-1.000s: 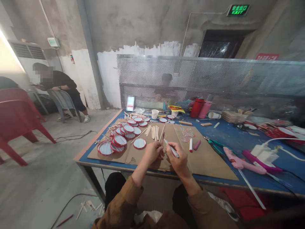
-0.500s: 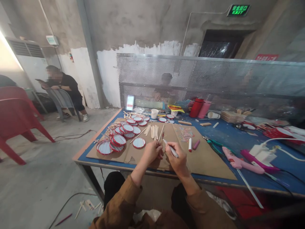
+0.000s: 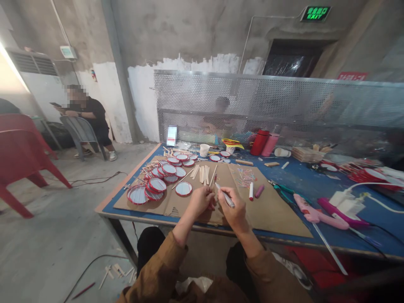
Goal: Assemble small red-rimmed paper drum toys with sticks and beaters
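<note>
My right hand [image 3: 232, 207] grips a white marker pen [image 3: 226, 198], its tip pointing up and left toward my other hand. Close beside it, my left hand [image 3: 203, 199] is pinched around a narrow stick with a dark reddish end [image 3: 216, 178]; most of the stick is hidden by my fingers. Both hands are just above a cardboard sheet [image 3: 271, 214]. Beyond them lie several flat wooden sticks [image 3: 204, 174]. To the left is a single red-rimmed white disc [image 3: 183, 189], near a pile of similar discs on sticks [image 3: 157, 185].
Right of my hands lie a marker cap-end down [image 3: 251, 191], a purple marker [image 3: 259, 192], colourful rubber bands [image 3: 246, 177], pliers [image 3: 282, 192] and a pink glue gun [image 3: 315, 214]. A paper cup [image 3: 204, 150] and red bottle [image 3: 259, 143] stand before a perforated metal screen [image 3: 189, 97]. A person sits at left.
My hands keep nearly the same pose, with the marker shifted very slightly. The seated person at left has raised their head a little.
</note>
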### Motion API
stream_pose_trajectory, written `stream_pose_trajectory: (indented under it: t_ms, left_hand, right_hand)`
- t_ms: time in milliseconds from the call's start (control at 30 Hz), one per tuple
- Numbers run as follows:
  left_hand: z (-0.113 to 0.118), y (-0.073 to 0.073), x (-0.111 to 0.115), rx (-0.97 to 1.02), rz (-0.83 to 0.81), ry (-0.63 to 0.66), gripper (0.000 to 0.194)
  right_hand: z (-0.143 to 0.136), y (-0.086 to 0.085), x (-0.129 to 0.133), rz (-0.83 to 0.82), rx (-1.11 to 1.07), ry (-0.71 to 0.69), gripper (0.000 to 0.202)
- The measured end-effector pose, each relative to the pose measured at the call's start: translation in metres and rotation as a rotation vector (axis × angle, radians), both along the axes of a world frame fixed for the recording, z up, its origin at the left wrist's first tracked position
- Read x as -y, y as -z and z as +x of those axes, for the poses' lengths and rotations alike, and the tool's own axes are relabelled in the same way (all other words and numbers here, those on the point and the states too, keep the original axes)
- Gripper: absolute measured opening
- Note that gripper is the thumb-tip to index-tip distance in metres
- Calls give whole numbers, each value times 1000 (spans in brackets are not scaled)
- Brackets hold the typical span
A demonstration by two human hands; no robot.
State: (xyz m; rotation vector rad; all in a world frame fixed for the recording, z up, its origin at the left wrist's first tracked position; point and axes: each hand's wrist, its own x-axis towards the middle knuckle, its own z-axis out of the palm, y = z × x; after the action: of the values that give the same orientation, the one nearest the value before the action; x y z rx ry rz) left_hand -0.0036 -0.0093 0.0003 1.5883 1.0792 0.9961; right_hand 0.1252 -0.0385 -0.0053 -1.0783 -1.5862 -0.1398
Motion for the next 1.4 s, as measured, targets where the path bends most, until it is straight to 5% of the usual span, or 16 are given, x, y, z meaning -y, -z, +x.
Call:
stream_pose_trajectory:
  t_ms: [1400]
  left_hand:
    - [0,2,-1,13,-5,8,11]
  right_hand:
    - [-1,0,-1,31,8,1,11]
